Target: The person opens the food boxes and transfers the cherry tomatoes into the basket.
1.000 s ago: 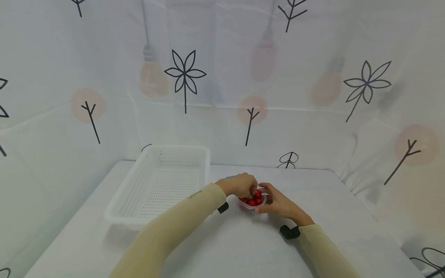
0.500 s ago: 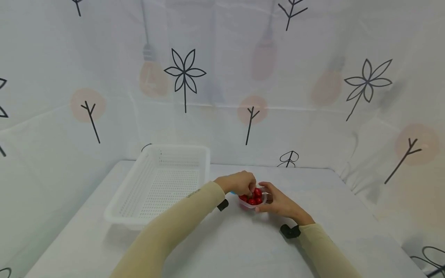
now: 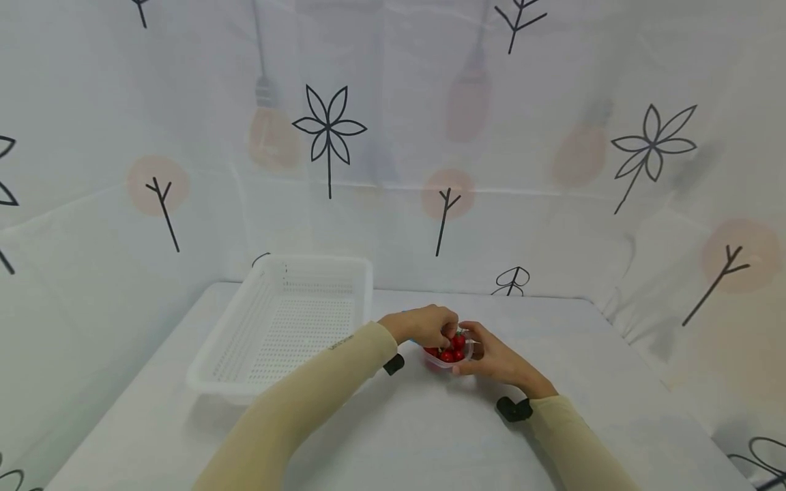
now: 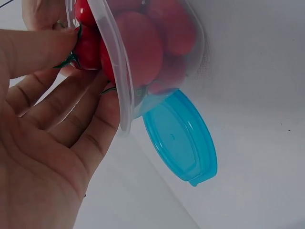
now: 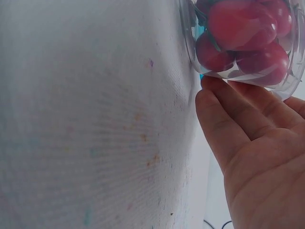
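Note:
A small clear plastic container (image 3: 437, 362) of red cherry tomatoes (image 3: 447, 356) stands on the white table. My left hand (image 3: 424, 324) reaches into it from above. In the left wrist view, its thumb and fingers pinch a cherry tomato (image 4: 86, 51) by its green stalk end, at the container's mouth. My right hand (image 3: 496, 360) holds the container's right side, thumb in front and fingers behind. The right wrist view has the right fingers (image 5: 214, 121) against the clear wall. A blue lid (image 4: 178, 136) hangs beside the container in the left wrist view, mostly hidden in the head view.
A large white perforated basket (image 3: 198, 372) sits on the table to the left, close to the left forearm. Behind the table (image 3: 467, 436) hangs a white cloth (image 3: 393, 88) printed with plants and bulbs. Dark straps circle both wrists.
The left fingers shift slightly to the right among the tomatoes. The right hand keeps its hold on the container, which stays in place.

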`<act>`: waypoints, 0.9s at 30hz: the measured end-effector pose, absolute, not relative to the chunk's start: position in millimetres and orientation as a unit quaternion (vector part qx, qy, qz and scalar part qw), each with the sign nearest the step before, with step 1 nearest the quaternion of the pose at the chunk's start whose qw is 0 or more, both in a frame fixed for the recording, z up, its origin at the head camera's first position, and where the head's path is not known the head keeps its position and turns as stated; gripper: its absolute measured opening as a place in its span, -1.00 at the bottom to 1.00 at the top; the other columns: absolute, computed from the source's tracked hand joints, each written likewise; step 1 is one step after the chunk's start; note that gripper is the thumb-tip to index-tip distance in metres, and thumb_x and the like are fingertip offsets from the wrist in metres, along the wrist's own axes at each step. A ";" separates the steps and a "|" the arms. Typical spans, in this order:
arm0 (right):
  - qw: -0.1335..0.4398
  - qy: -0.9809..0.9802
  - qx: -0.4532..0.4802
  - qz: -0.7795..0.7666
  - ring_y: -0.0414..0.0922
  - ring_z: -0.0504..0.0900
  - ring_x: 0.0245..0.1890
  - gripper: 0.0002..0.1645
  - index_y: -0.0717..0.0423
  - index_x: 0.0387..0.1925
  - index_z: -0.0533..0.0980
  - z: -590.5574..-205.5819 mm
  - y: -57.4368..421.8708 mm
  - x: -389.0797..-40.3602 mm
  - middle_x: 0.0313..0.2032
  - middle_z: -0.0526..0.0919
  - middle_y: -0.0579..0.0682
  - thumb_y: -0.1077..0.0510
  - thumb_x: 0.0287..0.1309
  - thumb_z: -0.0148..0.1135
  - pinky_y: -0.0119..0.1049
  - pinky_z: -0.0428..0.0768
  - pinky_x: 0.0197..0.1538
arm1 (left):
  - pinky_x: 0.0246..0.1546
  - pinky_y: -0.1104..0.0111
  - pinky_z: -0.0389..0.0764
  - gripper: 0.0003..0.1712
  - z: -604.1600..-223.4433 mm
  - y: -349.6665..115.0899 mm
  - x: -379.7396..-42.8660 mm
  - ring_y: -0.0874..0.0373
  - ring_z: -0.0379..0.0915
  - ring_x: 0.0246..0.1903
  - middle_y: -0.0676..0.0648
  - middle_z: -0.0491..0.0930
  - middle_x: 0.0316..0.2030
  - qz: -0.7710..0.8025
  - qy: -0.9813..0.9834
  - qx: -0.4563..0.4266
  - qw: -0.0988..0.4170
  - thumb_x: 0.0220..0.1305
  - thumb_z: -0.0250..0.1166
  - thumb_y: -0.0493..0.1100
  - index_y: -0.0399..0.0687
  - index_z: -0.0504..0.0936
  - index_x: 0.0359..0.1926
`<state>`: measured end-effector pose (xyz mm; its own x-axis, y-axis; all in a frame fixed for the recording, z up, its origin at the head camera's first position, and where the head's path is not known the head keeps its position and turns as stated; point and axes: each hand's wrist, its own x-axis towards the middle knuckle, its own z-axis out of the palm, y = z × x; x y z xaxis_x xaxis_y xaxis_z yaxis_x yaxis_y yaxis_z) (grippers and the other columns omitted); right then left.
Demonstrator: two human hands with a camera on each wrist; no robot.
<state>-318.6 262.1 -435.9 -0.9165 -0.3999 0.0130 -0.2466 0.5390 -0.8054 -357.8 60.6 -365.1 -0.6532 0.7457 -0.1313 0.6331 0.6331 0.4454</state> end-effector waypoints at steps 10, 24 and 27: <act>0.094 0.866 -0.187 -0.454 0.02 0.44 0.15 0.00 -0.01 0.33 0.10 -435.3 261.9 -318.8 0.18 0.41 0.05 -0.04 -0.06 0.47 -0.04 0.44 0.17 | -0.27 0.51 0.52 -0.78 -365.9 60.6 -360.1 0.29 0.46 -0.27 0.13 0.56 -0.29 0.201 0.877 0.399 0.178 0.17 0.35 -0.26 -0.01 0.63 -0.14; 0.091 0.868 -0.187 -0.452 0.03 0.44 0.15 0.04 0.01 0.35 0.06 -434.7 262.1 -317.3 0.20 0.40 0.09 -0.05 -0.06 0.47 -0.03 0.43 0.18 | -0.25 0.48 0.52 -0.74 -361.2 55.5 -359.8 0.23 0.43 -0.23 0.10 0.54 -0.29 0.224 0.872 0.389 0.196 0.07 0.38 -0.36 0.01 0.60 -0.23; 0.092 0.869 -0.185 -0.451 0.02 0.45 0.14 0.04 0.00 0.34 0.07 -434.9 262.2 -317.3 0.19 0.41 0.08 -0.05 -0.06 0.47 -0.02 0.42 0.18 | -0.25 0.48 0.52 -0.74 -362.3 55.4 -360.6 0.24 0.44 -0.23 0.10 0.54 -0.29 0.230 0.870 0.389 0.197 0.07 0.38 -0.37 0.01 0.60 -0.23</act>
<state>-317.3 262.2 -434.9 -0.9150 -0.4034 0.0074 -0.2383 0.5255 -0.8167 -360.6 55.4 -362.3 -0.6199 0.7676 -0.1628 0.5864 0.5911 0.5539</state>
